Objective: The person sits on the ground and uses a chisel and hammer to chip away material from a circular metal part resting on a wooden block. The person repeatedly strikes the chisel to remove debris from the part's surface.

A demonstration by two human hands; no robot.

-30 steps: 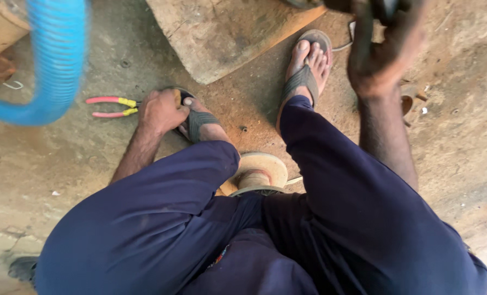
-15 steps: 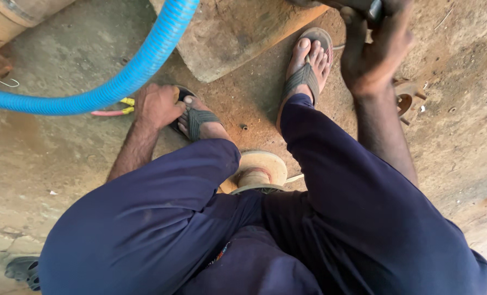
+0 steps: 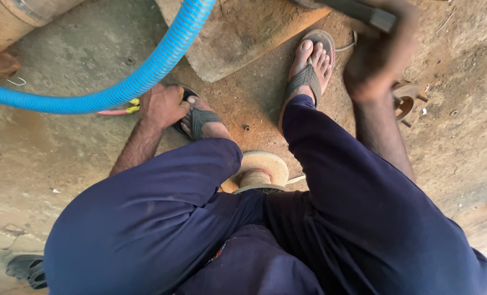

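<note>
The left hand (image 3: 163, 104) rests on the concrete floor (image 3: 63, 158), fingers curled; whether they grip anything cannot be told. It lies just beside the red-and-yellow pliers (image 3: 120, 108), under the blue corrugated hose (image 3: 145, 76). The right hand (image 3: 377, 60), blurred, is clenched around a dark metal tool (image 3: 358, 11) above the sandalled right foot (image 3: 309, 65).

a rough workshop yard: stained concrete floor (image 3: 63, 164), blue corrugated hose (image 3: 145, 76), rusty metal part (image 3: 404, 101).
</note>
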